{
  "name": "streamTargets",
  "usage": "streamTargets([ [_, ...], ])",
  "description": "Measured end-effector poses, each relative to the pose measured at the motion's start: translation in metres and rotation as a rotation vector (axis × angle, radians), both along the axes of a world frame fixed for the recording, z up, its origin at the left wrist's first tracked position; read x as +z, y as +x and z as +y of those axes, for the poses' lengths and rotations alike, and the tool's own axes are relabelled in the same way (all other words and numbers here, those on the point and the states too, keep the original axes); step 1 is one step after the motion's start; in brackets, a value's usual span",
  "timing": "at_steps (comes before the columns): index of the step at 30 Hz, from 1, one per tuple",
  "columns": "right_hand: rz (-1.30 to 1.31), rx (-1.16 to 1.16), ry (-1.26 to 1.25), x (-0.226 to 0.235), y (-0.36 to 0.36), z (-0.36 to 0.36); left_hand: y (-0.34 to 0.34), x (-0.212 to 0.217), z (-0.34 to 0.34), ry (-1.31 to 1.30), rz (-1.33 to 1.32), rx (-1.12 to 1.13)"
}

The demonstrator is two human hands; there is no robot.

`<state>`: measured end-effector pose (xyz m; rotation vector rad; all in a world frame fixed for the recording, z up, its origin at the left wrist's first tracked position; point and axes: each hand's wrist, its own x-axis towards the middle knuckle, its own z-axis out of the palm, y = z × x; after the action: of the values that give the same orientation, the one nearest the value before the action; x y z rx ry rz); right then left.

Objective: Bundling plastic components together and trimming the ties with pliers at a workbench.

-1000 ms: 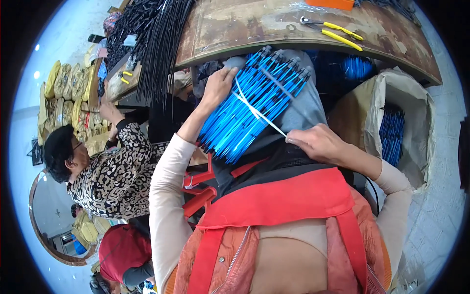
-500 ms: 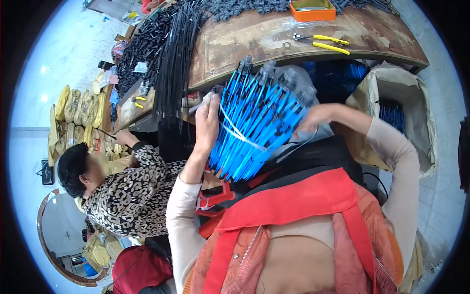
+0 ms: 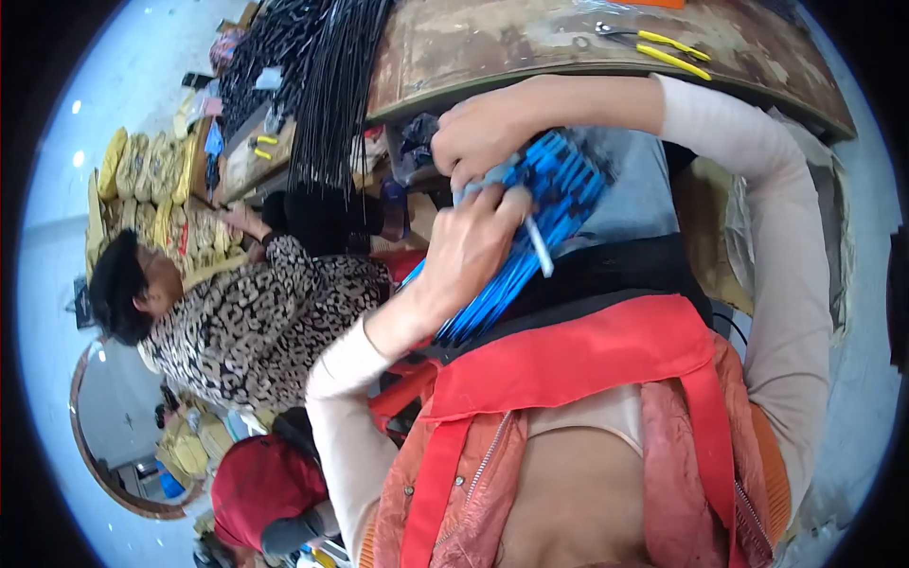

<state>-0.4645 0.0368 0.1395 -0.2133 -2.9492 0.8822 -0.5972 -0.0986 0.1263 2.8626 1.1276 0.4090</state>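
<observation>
A bundle of thin blue rods [image 3: 568, 194] with black parts lies slanted across my lap, its far end blurred. My left hand [image 3: 469, 241] is closed over the near left side of the bundle. From under its fingers juts the end of a white tie [image 3: 540, 248]. My right arm reaches across the far end, so my right hand [image 3: 488, 128] is at the bundle's far left, just beyond the left hand. Its fingers are bent and closed, and what they grip is hidden.
Yellow-handled pliers [image 3: 672, 52] lie on the worn wooden table [image 3: 473, 47] ahead. Long black strips [image 3: 336, 104] hang over its left edge. At the left, a co-worker in a patterned top [image 3: 275, 322] sits near stacked yellow packages [image 3: 151, 175]. A lined box [image 3: 739, 227] stands partly behind my right arm.
My right hand has swung from the bundle's right side over its far end to the left. The left hand has moved nearer, onto the bundle, and the bundle has turned and tilted.
</observation>
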Motion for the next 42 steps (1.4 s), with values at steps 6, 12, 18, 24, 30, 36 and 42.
streamTargets([
  [6,0.213,-0.363,0.054,-0.041,0.049,-0.012,0.016,-0.031,0.044,0.02,0.176,-0.111],
  [12,0.451,-0.535,-0.78,-0.072,0.096,-0.015,0.041,-0.019,0.058,-0.001,0.18,-0.564],
  [18,0.731,-0.54,-1.395,-0.079,0.109,-0.021,0.087,-0.044,0.09,-0.681,-0.115,-0.605],
  [24,0.976,-0.653,-1.558,-0.12,0.137,-0.037,0.076,-0.059,0.083,-1.189,-0.467,-0.447],
  [30,0.984,-0.787,-1.213,-0.119,0.124,-0.095,0.048,-0.106,0.07,-1.286,-1.511,-0.049],
  [36,0.62,-0.757,-0.862,-0.117,0.13,-0.133,0.037,-0.143,0.068,-1.518,-1.855,-0.013],
  [42,0.843,-0.78,-1.066,-0.142,0.145,-0.153,0.05,-0.131,0.08,-1.755,-1.893,0.045],
])
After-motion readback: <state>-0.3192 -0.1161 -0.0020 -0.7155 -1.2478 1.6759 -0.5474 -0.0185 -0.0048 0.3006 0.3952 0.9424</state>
